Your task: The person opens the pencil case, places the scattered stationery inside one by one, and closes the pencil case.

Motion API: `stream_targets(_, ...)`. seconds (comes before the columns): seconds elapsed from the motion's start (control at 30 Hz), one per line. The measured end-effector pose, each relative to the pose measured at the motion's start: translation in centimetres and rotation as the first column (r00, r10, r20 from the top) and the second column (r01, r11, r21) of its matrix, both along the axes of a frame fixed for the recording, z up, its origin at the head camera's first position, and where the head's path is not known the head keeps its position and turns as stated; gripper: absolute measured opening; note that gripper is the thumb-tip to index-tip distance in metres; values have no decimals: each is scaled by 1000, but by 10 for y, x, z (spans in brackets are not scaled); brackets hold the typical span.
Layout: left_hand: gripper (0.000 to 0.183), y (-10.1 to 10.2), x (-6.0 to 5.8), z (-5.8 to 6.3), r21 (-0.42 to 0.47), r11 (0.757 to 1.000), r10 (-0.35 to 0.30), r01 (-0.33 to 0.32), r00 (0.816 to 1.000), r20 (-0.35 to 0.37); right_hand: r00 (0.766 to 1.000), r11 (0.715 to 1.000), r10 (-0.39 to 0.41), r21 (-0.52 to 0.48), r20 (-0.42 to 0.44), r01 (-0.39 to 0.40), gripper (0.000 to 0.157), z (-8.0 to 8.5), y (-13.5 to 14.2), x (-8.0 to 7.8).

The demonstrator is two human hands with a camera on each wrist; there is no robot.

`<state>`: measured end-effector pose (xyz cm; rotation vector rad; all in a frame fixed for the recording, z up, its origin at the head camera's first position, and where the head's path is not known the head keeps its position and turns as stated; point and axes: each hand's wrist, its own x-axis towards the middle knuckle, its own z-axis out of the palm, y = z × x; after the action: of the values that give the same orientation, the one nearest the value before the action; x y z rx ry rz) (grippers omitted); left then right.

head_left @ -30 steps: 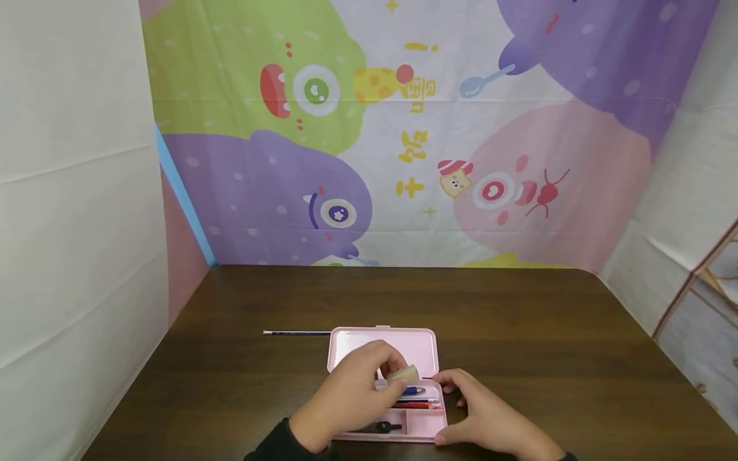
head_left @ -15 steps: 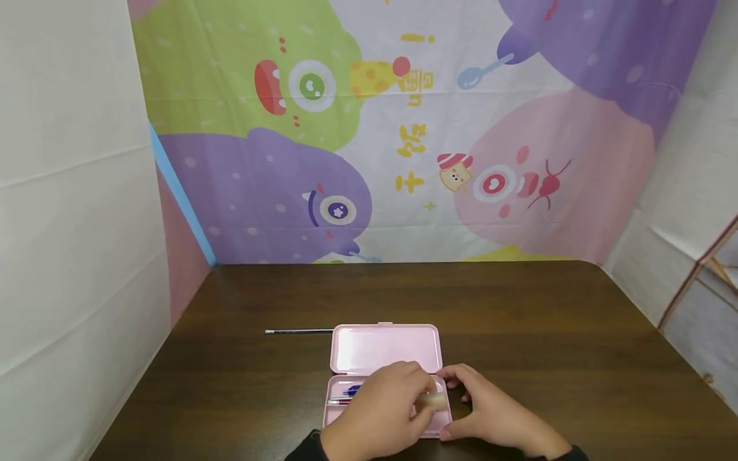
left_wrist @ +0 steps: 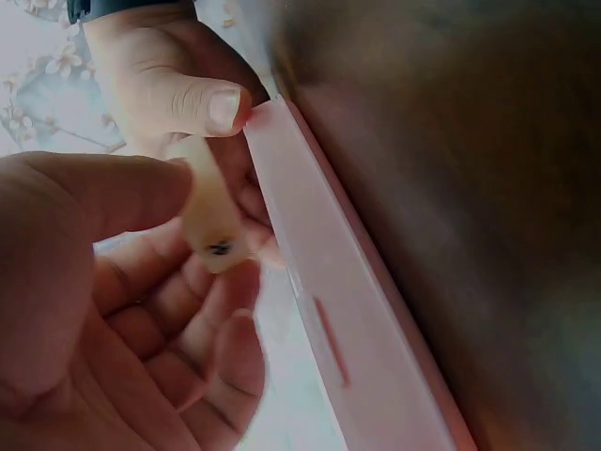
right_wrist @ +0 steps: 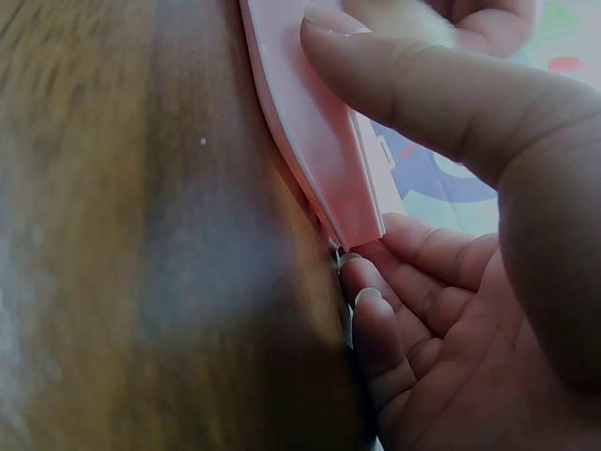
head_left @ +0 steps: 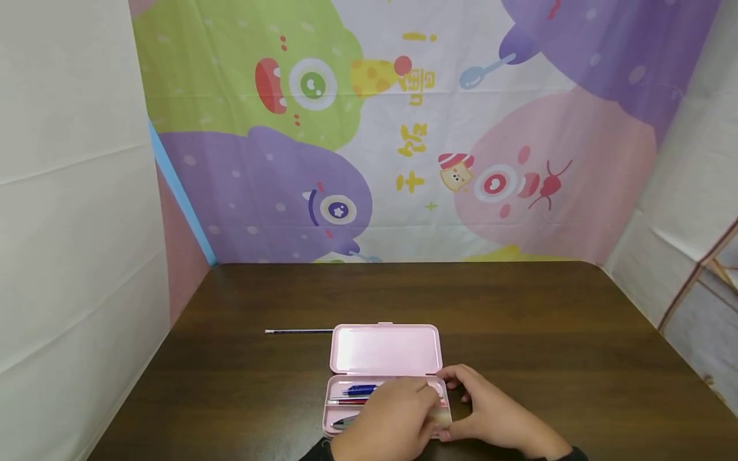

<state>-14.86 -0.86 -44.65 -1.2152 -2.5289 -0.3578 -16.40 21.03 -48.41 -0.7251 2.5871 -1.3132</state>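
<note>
Head view records yellow "干饭" lettering (head_left: 411, 157) beyond one pink case (head_left: 386, 349), my left hand (head_left: 394, 416) pinching one cream block (left_wrist: 208, 202), marking (left_wrist: 220, 248) illegible, at the case's right end, which my right hand (head_left: 487, 413) grips.

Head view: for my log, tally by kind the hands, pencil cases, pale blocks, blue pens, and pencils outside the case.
Hands (left hand, right hand): 2
Pink case, open: 1
Pale block, partly hidden: 1
Blue pen: 1
Dark pencil, outside: 1
Total: 6
</note>
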Motion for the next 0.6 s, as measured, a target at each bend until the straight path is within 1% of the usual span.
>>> stream_targets(0.07, 16, 0, 1, 0, -24, 999, 24, -24, 1000, 15, 1000, 1000, -6, 1, -1, 6, 79, 0, 0, 0)
stream_targets(0.13, 15, 0, 1, 0, -54, 997, 49, -46, 997, 51, 1000, 1000, -9, 8, -9, 9, 80, 0, 0, 1)
stream_targets(0.23, 14, 0, 1, 1, -97, 991, 99, -88, 988, 117, 1000, 1000, -6, 16, -23, 6, 79, -1, 0, 0)
stream_targets(0.3, 15, 0, 2, 1, -113, 988, 125, -110, 983, 134, 1000, 1000, -3, 20, -26, 4, 78, -2, 0, 0)
stream_targets(0.33, 16, 0, 2, 1, -117, 986, 133, -118, 982, 131, 1000, 1000, -2, 22, -29, 2, 78, -2, 0, 0)
stream_targets(0.4, 17, 1, 2, 0, -142, 982, 143, -128, 985, 100, 999, 1000, 0, 25, -35, 1, 78, -2, 0, 0)
stream_targets(0.53, 14, 5, 4, -2, -211, 967, 156, -141, 986, 54, 999, 1000, -1, 31, -47, 2, 78, -1, 0, 0)
stream_targets(0.6, 14, 6, 5, -2, -243, 958, 168, -151, 984, 51, 999, 999, -1, 33, -49, 2, 78, -1, 0, 0)
